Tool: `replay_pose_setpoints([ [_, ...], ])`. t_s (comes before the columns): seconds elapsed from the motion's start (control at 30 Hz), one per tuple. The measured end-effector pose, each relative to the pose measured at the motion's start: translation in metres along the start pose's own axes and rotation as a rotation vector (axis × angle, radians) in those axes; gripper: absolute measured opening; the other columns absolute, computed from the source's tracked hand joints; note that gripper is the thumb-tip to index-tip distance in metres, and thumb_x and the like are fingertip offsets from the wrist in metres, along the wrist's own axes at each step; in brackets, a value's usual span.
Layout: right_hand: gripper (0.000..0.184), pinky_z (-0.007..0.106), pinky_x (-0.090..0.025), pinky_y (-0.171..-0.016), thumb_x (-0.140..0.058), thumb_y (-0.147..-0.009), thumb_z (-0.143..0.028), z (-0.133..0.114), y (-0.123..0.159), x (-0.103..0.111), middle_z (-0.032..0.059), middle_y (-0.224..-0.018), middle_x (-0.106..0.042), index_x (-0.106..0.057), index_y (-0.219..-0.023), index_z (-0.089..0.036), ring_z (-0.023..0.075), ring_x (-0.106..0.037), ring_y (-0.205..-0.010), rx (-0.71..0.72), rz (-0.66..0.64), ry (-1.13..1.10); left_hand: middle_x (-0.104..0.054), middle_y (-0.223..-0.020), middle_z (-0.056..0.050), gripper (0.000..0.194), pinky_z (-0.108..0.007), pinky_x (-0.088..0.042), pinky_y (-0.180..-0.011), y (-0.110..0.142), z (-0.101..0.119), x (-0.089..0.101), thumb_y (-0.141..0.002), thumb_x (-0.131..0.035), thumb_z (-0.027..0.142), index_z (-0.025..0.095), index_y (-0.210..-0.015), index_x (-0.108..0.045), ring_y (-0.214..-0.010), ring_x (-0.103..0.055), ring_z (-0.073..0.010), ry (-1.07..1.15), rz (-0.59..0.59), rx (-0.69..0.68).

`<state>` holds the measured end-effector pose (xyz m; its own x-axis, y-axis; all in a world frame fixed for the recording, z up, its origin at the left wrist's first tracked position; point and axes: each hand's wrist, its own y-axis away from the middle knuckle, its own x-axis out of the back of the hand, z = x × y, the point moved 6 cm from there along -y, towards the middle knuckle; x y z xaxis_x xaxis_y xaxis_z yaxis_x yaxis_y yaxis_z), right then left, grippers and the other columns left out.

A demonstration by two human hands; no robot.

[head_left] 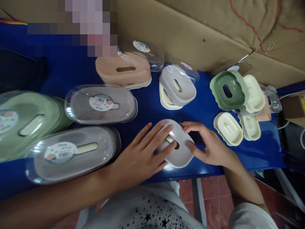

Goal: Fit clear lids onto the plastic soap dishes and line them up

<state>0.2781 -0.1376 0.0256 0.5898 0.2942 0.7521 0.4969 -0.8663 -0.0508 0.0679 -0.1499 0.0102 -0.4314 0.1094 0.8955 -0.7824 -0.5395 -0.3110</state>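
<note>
A light-grey plastic dish (182, 157) with a slot in its middle sits on the blue table near the front edge. A cream-coloured piece shows through the slot. My left hand (143, 148) lies over the dish's left side, fingers spread and resting on its surface. My right hand (209, 143) is at the dish's right rim, with thumb and fingers curved around the edge. Just behind stands another grey slotted dish (188, 90), tilted on a cream tray (164, 98). Cream trays (228, 128) lie to the right of my right hand.
Left are long grey dishes (95, 152) and a green dish (30, 105) under clear lids. At the back are a peach dish (124, 60) and clear lids (157, 57). A dark-green dish (228, 89) sits back right. Brown cardboard (202, 25) stands along the table's far edge.
</note>
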Motion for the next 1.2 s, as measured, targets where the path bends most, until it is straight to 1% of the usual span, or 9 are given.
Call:
replay_pose_setpoints([
  [0.07,0.044,0.05,-0.057,-0.114,-0.063,-0.096,-0.014,0.0,0.001,-0.003,0.0141,-0.148,-0.064,-0.051,-0.136,-0.027,0.0283,-0.063,-0.141,0.018,-0.051,0.0,-0.044,-0.169,-0.021,0.055,-0.058,-0.042,-0.128,0.0,0.001,-0.003,-0.097,-0.074,0.036,0.019,-0.146,-0.057,-0.159,-0.041,-0.0384,0.002,-0.012,-0.023],
  [0.17,0.047,0.052,-0.055,-0.117,-0.064,-0.094,-0.013,0.001,0.002,-0.006,0.0148,-0.151,-0.06,-0.05,-0.137,-0.027,0.0292,-0.059,-0.144,0.052,-0.096,-0.006,-0.046,-0.168,-0.02,0.05,-0.057,-0.04,-0.129,0.0,0.002,-0.007,-0.098,-0.07,0.031,0.017,-0.144,-0.06,-0.157,-0.044,-0.037,-0.017,-0.022,-0.041],
  [0.37,0.05,0.049,-0.052,-0.123,-0.054,-0.102,-0.011,0.009,0.003,-0.005,0.0136,-0.161,-0.054,-0.047,-0.149,-0.026,0.0268,-0.051,-0.153,0.012,-0.097,-0.055,-0.05,-0.165,-0.02,0.042,-0.054,-0.038,-0.13,-0.001,0.001,-0.007,-0.105,-0.061,0.032,0.017,-0.144,-0.062,-0.155,-0.048,-0.0337,-0.025,0.014,-0.038],
  [0.6,0.048,0.046,-0.05,-0.125,-0.052,-0.11,-0.018,0.008,0.001,-0.003,0.0079,-0.161,-0.058,-0.048,-0.156,-0.029,0.0231,-0.055,-0.151,-0.023,-0.047,-0.042,-0.057,-0.16,-0.016,0.038,-0.052,-0.041,-0.128,0.001,0.0,-0.008,-0.105,-0.061,0.021,0.017,-0.142,-0.064,-0.155,-0.048,-0.033,-0.057,0.013,-0.045],
  [0.8,0.043,0.042,-0.06,-0.113,-0.052,-0.111,-0.02,0.007,-0.004,-0.003,0.0086,-0.147,-0.07,-0.054,-0.153,-0.027,0.0227,-0.068,-0.136,-0.04,0.04,-0.004,-0.06,-0.158,-0.014,0.042,-0.048,-0.05,-0.118,0.002,0.002,-0.008,-0.104,-0.054,0.014,0.015,-0.145,-0.061,-0.15,-0.054,-0.0326,-0.089,-0.036,-0.125],
  [0.93,0.039,0.045,-0.06,-0.111,-0.053,-0.111,-0.021,0.011,-0.007,-0.005,0.0085,-0.14,-0.073,-0.057,-0.149,-0.027,0.0239,-0.069,-0.131,-0.005,0.097,0.053,-0.062,-0.157,-0.014,0.041,-0.047,-0.052,-0.114,0.001,0.001,-0.006,-0.106,-0.05,0.013,0.015,-0.145,-0.061,-0.147,-0.056,-0.0317,-0.12,-0.038,-0.111],
  [1.0,0.04,0.051,-0.054,-0.117,-0.049,-0.111,-0.022,0.018,-0.009,-0.002,0.0093,-0.149,-0.068,-0.056,-0.15,-0.029,0.0263,-0.063,-0.141,-0.003,0.155,0.113,-0.062,-0.156,-0.014,0.04,-0.047,-0.052,-0.114,0.001,0.002,-0.006,-0.106,-0.051,0.015,0.015,-0.144,-0.062,-0.147,-0.056,-0.0316,-0.131,-0.034,-0.101],
  [1.1,0.05,0.06,-0.041,-0.127,-0.043,-0.112,-0.02,0.033,-0.016,0.009,0.0111,-0.169,-0.048,-0.047,-0.16,-0.029,0.0296,-0.042,-0.16,-0.025,0.272,0.296,-0.061,-0.157,-0.015,0.037,-0.046,-0.052,-0.112,-0.001,0.004,-0.006,-0.104,-0.056,0.017,0.016,-0.14,-0.065,-0.147,-0.055,-0.0315,-0.145,-0.036,-0.09],
  [1.2,0.062,0.062,-0.032,-0.132,-0.037,-0.11,-0.016,0.049,-0.035,0.021,0.0111,-0.178,-0.034,-0.031,-0.17,-0.027,0.0289,-0.023,-0.168,-0.052,0.281,0.492,-0.063,-0.155,-0.014,0.036,-0.043,-0.053,-0.108,-0.002,0.005,-0.007,-0.103,-0.059,0.019,0.018,-0.138,-0.067,-0.144,-0.057,-0.03,-0.156,-0.032,-0.071],
])
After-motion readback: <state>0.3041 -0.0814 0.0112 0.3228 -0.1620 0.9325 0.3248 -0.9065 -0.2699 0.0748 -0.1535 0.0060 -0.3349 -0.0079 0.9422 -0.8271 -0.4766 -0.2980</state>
